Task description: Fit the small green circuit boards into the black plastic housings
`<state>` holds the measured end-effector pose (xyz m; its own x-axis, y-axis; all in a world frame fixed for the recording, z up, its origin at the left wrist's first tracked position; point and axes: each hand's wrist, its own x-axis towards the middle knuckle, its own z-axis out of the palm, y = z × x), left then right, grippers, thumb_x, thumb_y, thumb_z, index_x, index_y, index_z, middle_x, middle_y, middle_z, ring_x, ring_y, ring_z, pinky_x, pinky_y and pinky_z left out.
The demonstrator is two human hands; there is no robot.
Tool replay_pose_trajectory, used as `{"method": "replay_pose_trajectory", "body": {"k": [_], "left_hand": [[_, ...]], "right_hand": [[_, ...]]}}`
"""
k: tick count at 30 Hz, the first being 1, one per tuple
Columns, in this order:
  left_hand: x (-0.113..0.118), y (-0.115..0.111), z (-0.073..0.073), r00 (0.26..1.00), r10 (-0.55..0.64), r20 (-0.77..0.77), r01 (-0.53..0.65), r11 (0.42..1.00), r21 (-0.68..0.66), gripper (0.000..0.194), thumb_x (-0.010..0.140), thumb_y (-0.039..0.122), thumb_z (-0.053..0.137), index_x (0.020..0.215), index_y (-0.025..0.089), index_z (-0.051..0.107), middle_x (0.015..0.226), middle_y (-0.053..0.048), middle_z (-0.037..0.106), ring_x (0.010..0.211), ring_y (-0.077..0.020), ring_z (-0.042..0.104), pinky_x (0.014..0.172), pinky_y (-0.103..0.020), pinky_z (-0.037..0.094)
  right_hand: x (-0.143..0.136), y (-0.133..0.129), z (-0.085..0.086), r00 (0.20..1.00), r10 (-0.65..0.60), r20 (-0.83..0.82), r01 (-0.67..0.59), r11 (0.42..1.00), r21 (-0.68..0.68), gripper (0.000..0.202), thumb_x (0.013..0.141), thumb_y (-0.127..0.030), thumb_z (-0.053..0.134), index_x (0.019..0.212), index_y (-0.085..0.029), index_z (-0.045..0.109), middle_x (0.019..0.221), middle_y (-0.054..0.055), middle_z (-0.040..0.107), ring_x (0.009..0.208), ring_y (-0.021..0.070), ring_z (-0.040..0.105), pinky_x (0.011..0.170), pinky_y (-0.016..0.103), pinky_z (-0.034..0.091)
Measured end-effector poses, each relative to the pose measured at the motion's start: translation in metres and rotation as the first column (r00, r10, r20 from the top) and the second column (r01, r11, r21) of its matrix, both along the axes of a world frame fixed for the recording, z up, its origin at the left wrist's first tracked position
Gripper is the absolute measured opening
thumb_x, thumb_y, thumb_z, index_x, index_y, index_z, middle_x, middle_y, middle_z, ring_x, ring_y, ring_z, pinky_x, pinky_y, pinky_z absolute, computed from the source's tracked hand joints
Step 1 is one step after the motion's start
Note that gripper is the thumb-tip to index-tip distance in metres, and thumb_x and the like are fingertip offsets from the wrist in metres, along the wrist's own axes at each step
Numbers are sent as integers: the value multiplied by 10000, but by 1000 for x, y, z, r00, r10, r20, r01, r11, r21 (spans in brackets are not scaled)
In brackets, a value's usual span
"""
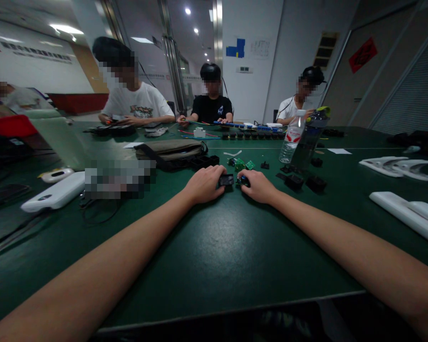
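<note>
My left hand [207, 184] is closed around the edge of a small black plastic housing [227, 180], its hollow side facing me. Just to its right, my right hand [258, 186] pinches a small dark part with blue and green on it, perhaps a circuit board [242, 181]; the fingers cover much of it. A narrow gap separates the two pieces. Beyond my hands lie several small green circuit boards [239, 164] and a little black clip-like piece [265, 165]. More black housings [293, 182] rest to the right of my right hand.
A water bottle [292, 137] and a dark bottle [316, 130] stand beyond the housings. A grey-brown bag [174, 148] lies behind my left hand. White devices [55, 191] sit at left, white plastic pieces [395, 167] at right. Several people [213, 102] work across the green table [214, 256].
</note>
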<state>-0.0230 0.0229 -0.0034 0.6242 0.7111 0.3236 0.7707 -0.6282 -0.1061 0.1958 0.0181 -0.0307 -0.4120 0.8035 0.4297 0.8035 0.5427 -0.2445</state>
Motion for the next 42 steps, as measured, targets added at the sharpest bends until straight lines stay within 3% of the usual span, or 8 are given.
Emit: {"method": "replay_pose_trajectory", "body": {"k": [22, 32, 42], "left_hand": [[0, 0, 1, 999, -43, -29, 43, 999, -18, 402, 870, 290, 536, 1252, 167, 520, 1211, -118, 597, 1091, -279, 614, 939, -399, 493], [2, -3, 1, 991, -129, 25, 127, 990, 62, 389, 884, 335, 521, 1226, 150, 513, 1151, -124, 619, 1065, -276, 618, 900, -391, 491], [2, -3, 1, 990, -141, 16, 138, 985, 103, 394, 891, 377, 550, 1220, 163, 518, 1134, -119, 638, 1040, -273, 627, 854, -372, 472]], "right_hand": [[0, -1, 0, 1000, 2, -25, -3, 1000, -16, 427, 826, -160, 597, 1251, -179, 560, 1160, 108, 682, 1069, 246, 625, 956, 371, 461], [-4, -2, 2, 975, 205, -85, -180, 954, 239, 447, 759, -164, 654, 1200, -186, 586, 1180, 115, 668, 1121, 289, 590, 962, 433, 451], [-3, -1, 1, 959, 260, -115, -214, 925, 315, 316, 774, -182, 680, 1084, -188, 619, 1073, 94, 711, 1027, 272, 628, 899, 412, 468]]}}
